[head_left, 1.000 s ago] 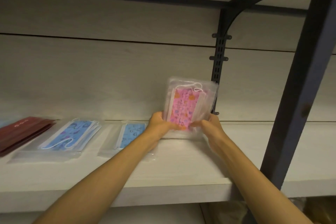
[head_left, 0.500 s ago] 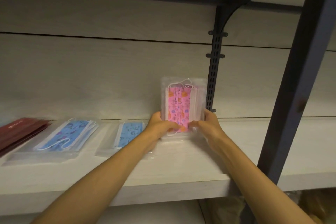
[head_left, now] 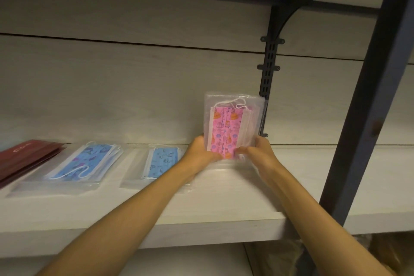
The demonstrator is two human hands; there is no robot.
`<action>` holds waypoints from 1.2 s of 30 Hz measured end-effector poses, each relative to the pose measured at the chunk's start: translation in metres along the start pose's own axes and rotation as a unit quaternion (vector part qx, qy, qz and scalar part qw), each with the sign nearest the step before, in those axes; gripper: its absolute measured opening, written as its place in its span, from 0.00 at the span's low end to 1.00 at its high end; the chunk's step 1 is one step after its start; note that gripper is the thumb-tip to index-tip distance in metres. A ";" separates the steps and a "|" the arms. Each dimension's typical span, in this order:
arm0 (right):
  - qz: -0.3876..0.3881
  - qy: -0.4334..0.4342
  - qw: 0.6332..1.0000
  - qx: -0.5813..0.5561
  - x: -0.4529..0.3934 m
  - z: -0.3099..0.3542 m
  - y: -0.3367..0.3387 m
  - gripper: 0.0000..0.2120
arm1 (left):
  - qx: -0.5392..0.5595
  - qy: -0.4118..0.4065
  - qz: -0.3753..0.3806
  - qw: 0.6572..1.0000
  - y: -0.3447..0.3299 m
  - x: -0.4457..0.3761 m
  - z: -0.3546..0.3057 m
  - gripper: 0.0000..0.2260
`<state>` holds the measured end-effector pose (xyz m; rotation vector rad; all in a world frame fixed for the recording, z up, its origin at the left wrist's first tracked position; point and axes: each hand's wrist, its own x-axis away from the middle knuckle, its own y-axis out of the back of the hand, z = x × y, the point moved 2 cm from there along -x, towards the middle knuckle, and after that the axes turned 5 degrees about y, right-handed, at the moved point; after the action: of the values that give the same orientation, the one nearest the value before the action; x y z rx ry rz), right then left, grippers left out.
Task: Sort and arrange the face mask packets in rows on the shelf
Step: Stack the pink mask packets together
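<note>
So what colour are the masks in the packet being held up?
Pink with small orange and blue prints, in the packet; the head view shows it.

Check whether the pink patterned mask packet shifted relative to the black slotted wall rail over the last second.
Yes. The pink patterned mask packet in clear plastic turned from tilted to upright, its right edge now just overlapping the black slotted wall rail.

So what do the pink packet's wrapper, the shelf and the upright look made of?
Pink packet: clear glossy plastic film, judging by glare and the masks showing through. Shelf: pale matte board with faint wood grain, probably laminate. Upright: dark painted metal, apparently; one rusty-looking spot.
</note>
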<state>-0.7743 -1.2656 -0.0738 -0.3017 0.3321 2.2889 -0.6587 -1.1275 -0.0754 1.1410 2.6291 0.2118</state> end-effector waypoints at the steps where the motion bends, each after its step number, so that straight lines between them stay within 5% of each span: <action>1: 0.003 0.002 1.000 0.001 0.000 0.000 -0.001 0.26 | -0.002 -0.005 -0.005 1.000 0.000 0.001 -0.001 0.22; 22: 0.037 -0.003 0.999 0.036 0.010 0.008 -0.003 0.28 | 0.013 -0.001 0.000 1.000 0.005 0.000 -0.003 0.25; 28: 0.052 -0.082 0.993 0.069 0.020 0.016 0.007 0.30 | -0.012 0.063 0.033 0.997 0.009 0.006 -0.013 0.18; 32: 0.080 -0.169 0.974 0.127 0.023 0.020 0.013 0.34 | -0.073 0.128 0.051 0.988 0.009 0.011 -0.009 0.29; 36: 0.086 -0.192 0.961 0.178 0.031 0.017 0.011 0.26 | -0.110 0.137 0.060 0.983 0.001 0.021 -0.008 0.14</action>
<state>-0.8050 -1.2464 -0.0658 0.3636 0.5738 2.3349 -0.6741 -1.1122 -0.0715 1.2708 2.6778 0.7131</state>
